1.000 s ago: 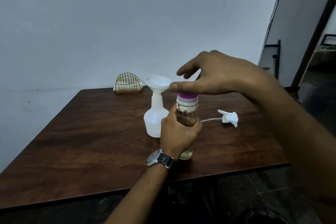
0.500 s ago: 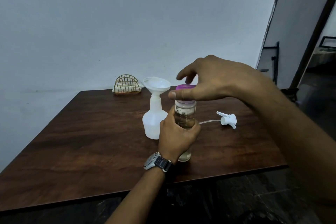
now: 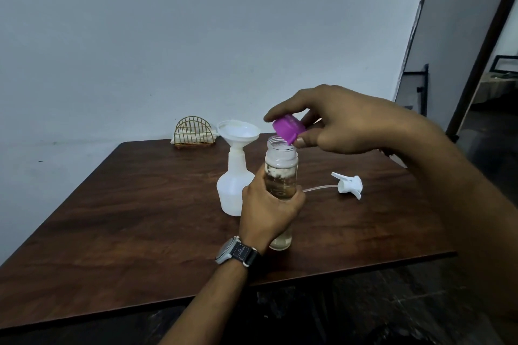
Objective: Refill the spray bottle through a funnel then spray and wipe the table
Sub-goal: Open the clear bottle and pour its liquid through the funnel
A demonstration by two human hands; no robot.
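Observation:
My left hand (image 3: 269, 209) grips a clear bottle (image 3: 281, 165) of pale liquid that stands upright on the dark wooden table (image 3: 140, 218). Its mouth is uncovered. My right hand (image 3: 344, 120) pinches the purple cap (image 3: 288, 129), tilted, just above and right of the bottle's mouth. Behind the bottle stands the white spray bottle (image 3: 232, 187) with a white funnel (image 3: 238, 130) seated in its neck. The white trigger head (image 3: 349, 185) with its thin tube lies on the table to the right.
A gold wire holder (image 3: 194, 131) with white napkins sits at the table's far edge by the wall. The table's front edge runs below my left wrist, and its right edge is near my right forearm. A dark doorway opens at the far right.
My right hand has lifted the purple cap off the clear bottle and tilted it up to the right. My left hand still holds the bottle in place.

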